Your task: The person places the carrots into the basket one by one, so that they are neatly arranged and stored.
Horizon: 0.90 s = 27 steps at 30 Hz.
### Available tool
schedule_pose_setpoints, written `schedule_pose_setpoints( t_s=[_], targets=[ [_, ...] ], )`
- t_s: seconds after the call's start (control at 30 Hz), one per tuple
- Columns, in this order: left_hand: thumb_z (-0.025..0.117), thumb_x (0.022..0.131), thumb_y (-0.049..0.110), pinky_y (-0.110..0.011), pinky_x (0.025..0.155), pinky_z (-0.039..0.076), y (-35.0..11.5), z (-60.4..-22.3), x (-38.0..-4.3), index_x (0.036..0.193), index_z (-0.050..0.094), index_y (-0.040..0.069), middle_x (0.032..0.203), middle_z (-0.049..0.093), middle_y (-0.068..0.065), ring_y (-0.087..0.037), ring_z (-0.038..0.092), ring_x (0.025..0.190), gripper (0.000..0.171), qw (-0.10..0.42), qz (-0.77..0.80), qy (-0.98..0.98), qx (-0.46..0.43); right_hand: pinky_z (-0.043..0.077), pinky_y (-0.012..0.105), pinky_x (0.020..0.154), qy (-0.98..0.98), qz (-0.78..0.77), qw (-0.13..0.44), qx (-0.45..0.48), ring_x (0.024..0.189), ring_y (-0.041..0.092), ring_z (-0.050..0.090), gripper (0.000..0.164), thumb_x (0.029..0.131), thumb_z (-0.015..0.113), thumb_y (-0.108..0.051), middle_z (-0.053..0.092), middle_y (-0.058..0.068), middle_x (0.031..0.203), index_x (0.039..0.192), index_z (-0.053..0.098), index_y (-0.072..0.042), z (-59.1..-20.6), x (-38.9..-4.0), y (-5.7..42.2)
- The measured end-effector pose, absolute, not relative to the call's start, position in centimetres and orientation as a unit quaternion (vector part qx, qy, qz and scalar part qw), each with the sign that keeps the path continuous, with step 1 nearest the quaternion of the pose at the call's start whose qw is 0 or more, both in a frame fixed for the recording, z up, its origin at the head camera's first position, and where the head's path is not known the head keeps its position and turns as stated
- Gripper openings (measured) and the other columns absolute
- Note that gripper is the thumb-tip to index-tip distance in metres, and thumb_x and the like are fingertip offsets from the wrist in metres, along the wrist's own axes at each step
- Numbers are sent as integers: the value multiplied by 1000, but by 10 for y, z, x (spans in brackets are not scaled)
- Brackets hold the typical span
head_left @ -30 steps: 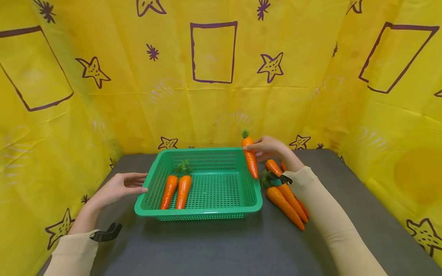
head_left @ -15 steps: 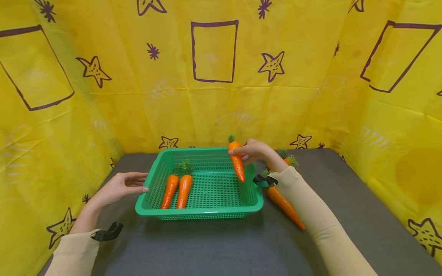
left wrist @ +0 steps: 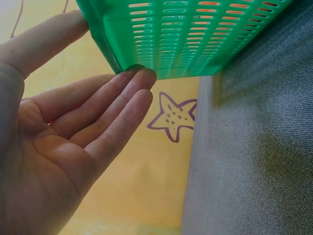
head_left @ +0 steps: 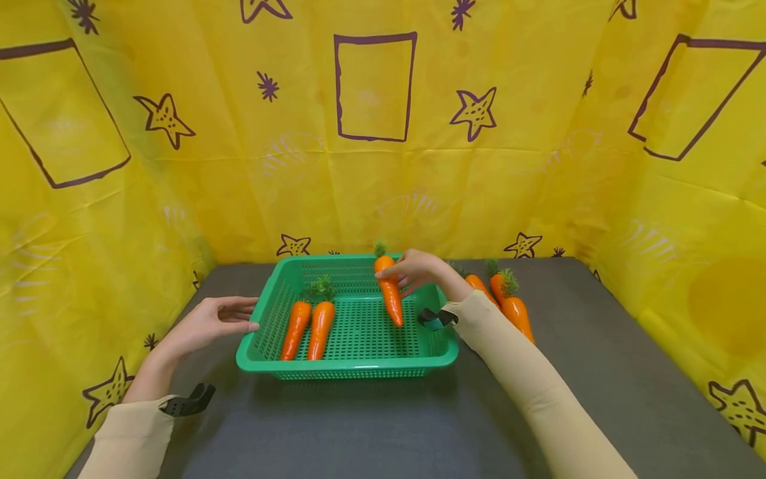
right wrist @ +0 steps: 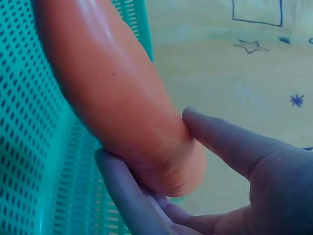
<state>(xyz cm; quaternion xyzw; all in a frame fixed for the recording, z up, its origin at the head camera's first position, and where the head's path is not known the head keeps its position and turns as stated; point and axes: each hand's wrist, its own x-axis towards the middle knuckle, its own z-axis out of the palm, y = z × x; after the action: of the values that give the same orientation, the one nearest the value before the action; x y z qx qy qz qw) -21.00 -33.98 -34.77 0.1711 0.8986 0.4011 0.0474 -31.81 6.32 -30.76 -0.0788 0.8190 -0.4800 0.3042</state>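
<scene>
In the head view a green plastic basket [head_left: 359, 365] sits on the dark table, two orange carrots [head_left: 321, 330] lying side by side at its left. My right hand [head_left: 421, 270] pinches another carrot [head_left: 390, 293] near its leafy top between thumb and fingers, holding it tip-down over the basket's right half. The right wrist view shows the thumb and fingers on either side of the thick end of that carrot [right wrist: 117, 88]. My left hand [head_left: 211, 324] is at the basket's left rim, fingers nearly straight, their tips and the thumb touching the rim [left wrist: 105, 44].
Several more carrots [head_left: 516, 315] lie on the table [head_left: 383, 426] right of the basket, partly hidden behind the right forearm. A yellow curtain [head_left: 371, 193] with starfish drawings encloses the back and both sides.
My right hand has carried its carrot leftward and slightly down, from the basket's right rim to over its inside. The left hand stays at the left rim.
</scene>
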Motion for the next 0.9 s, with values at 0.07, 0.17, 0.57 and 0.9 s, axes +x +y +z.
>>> schedule_pose_setpoints(
  t_s=[0.07, 0.17, 0.57, 0.9],
  targets=[
    [71, 86, 28, -23, 79, 53, -340, -348, -210, 134, 51, 2, 122, 63, -17, -18, 66, 102, 59, 47, 401, 899, 171, 54, 43, 86, 816, -481, 311, -79, 108, 33, 63, 51, 86, 70, -28, 62, 21, 116, 122, 54, 4, -310, -318, 58],
    [71, 85, 28, -23, 79, 53, -340, -348, -210, 134, 51, 2, 122, 63, -17, -18, 66, 102, 59, 48, 403, 898, 170, 53, 44, 88, 808, -484, 326, -74, 110, 34, 61, 51, 86, 71, -27, 61, 20, 118, 123, 54, 3, -315, -320, 51],
    [71, 86, 27, -23, 79, 53, -341, -350, -211, 134, 51, 2, 122, 63, -17, -16, 66, 102, 58, 49, 407, 895, 173, 57, 38, 77, 794, -483, 362, -72, 104, 32, 64, 49, 85, 73, -22, 63, 19, 111, 121, 52, 4, -330, -320, 27],
    [71, 86, 26, -22, 79, 53, -340, -347, -211, 134, 51, 1, 121, 63, -18, -12, 66, 100, 58, 47, 404, 897, 174, 57, 37, 79, 790, -466, 393, -63, 103, 31, 65, 63, 85, 72, -20, 61, 20, 113, 132, 38, 4, -343, -321, 7]
  ],
)
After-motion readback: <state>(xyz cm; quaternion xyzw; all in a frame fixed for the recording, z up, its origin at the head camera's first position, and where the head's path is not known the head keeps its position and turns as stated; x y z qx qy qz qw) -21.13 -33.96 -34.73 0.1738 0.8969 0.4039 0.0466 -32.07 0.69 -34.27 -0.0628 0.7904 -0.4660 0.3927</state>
